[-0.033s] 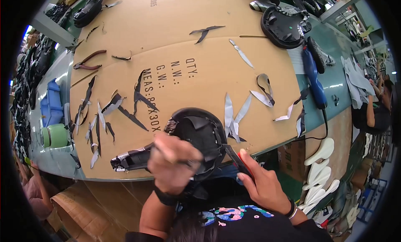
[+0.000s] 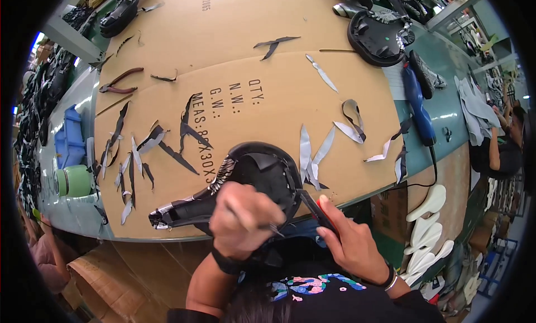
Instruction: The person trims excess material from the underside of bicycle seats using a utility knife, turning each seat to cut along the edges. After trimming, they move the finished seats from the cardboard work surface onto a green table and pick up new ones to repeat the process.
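Note:
An upturned black bicycle saddle (image 2: 262, 169) lies at the near edge of the cardboard, its narrow nose pointing left and its cover edge patterned black and white. Over its near side is my left hand (image 2: 243, 217), curled closed and somewhat blurred. A thin dark piece shows by its fingers, too unclear to name. My right hand (image 2: 354, 245) grips a red and black utility knife (image 2: 319, 211), thumb along the handle. The knife's tip reaches the saddle's right rim. Grey and black offcut strips (image 2: 312, 158) lie just beyond the saddle.
Printed cardboard (image 2: 279, 111) covers the table. On it lie pliers (image 2: 121, 82) and more scraps. A blue corded tool (image 2: 419, 102) and another upturned saddle (image 2: 379, 41) are at the right. A green tape roll (image 2: 77, 181) stands left. White saddle-shaped pieces (image 2: 427, 231) sit lower right.
My left hand has shifted a little right over the saddle, uncovering more of its patterned edge. My right hand and the knife have barely moved.

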A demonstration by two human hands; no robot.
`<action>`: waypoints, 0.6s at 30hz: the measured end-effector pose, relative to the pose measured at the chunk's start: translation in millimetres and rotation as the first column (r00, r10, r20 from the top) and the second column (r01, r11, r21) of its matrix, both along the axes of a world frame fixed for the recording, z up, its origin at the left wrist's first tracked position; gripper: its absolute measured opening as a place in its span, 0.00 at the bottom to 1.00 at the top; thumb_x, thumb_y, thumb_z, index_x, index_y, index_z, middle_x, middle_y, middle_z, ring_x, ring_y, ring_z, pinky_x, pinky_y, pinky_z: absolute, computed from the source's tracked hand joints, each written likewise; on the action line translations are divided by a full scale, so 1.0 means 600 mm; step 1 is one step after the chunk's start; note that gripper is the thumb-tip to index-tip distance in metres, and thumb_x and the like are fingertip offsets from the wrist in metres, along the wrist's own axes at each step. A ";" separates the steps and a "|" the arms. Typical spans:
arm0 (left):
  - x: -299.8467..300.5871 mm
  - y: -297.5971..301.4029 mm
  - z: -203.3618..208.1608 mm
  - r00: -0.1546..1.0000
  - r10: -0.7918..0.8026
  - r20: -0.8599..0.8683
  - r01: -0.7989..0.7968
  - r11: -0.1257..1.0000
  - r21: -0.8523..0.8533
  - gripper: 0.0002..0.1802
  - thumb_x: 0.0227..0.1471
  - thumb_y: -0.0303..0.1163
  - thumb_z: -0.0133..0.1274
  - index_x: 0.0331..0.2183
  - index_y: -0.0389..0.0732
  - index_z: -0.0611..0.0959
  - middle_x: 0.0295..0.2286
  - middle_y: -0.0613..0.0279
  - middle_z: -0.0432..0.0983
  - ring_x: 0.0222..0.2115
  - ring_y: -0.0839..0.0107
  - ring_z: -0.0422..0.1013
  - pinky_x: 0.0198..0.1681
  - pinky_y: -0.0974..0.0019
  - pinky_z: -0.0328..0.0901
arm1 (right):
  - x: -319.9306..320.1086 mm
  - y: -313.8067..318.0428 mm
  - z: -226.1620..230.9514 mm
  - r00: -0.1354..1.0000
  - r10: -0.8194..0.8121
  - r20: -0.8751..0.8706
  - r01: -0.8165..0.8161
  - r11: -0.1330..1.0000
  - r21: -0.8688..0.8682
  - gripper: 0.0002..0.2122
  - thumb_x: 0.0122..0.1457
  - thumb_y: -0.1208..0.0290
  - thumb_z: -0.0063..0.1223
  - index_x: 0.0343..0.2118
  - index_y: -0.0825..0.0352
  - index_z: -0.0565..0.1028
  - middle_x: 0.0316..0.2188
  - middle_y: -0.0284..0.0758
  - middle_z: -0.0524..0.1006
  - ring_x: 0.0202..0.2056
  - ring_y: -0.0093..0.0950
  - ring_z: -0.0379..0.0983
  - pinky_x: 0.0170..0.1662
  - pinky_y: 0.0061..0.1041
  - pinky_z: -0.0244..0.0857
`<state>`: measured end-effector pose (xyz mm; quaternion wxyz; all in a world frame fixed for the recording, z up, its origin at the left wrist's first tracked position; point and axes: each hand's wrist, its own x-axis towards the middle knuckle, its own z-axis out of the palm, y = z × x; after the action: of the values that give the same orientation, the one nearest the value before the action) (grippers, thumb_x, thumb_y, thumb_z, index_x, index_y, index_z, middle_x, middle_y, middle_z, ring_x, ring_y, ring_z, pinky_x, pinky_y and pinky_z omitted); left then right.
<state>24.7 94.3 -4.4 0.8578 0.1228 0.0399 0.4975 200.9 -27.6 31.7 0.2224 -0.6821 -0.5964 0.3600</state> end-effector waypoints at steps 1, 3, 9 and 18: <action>0.003 0.003 -0.006 0.990 -0.138 -0.012 0.138 0.973 0.185 0.11 0.43 0.32 0.63 0.20 0.34 0.83 0.15 0.59 0.74 0.15 0.65 0.64 0.20 0.62 0.56 | -0.001 0.012 0.000 0.993 0.035 0.115 -0.036 0.999 0.007 0.28 0.60 0.69 0.52 0.63 0.61 0.58 0.25 0.42 0.75 0.23 0.42 0.73 0.25 0.35 0.67; 0.005 0.016 0.000 0.930 -0.367 -0.033 0.355 0.870 0.342 0.12 0.38 0.32 0.66 0.20 0.31 0.85 0.13 0.54 0.74 0.11 0.62 0.62 0.16 0.61 0.54 | -0.002 0.018 -0.001 0.980 0.050 0.192 -0.064 0.996 0.066 0.28 0.59 0.69 0.52 0.62 0.60 0.59 0.22 0.40 0.73 0.19 0.40 0.71 0.22 0.35 0.64; -0.060 0.088 0.054 -0.259 0.808 -0.529 0.227 0.583 0.780 0.19 0.48 0.29 0.61 0.42 0.34 0.77 0.35 0.53 0.77 0.36 0.68 0.72 0.43 0.67 0.65 | 0.018 0.037 0.012 0.954 0.058 0.295 -0.092 0.990 0.105 0.25 0.58 0.67 0.53 0.60 0.56 0.64 0.18 0.38 0.70 0.16 0.40 0.69 0.19 0.36 0.63; -0.099 0.070 0.071 0.033 -0.133 -0.991 0.382 0.917 -0.110 0.20 0.46 0.29 0.62 0.41 0.30 0.79 0.33 0.58 0.80 0.33 0.75 0.74 0.39 0.69 0.68 | 0.038 0.093 -0.027 0.974 0.223 0.050 -0.226 0.972 0.060 0.25 0.56 0.75 0.55 0.58 0.63 0.64 0.43 0.47 0.76 0.39 0.45 0.75 0.38 0.33 0.70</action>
<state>-34.5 136.4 38.1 0.6632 0.5083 0.5359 0.1207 223.6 28.5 15.8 0.1896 -0.6103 -0.6857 0.3484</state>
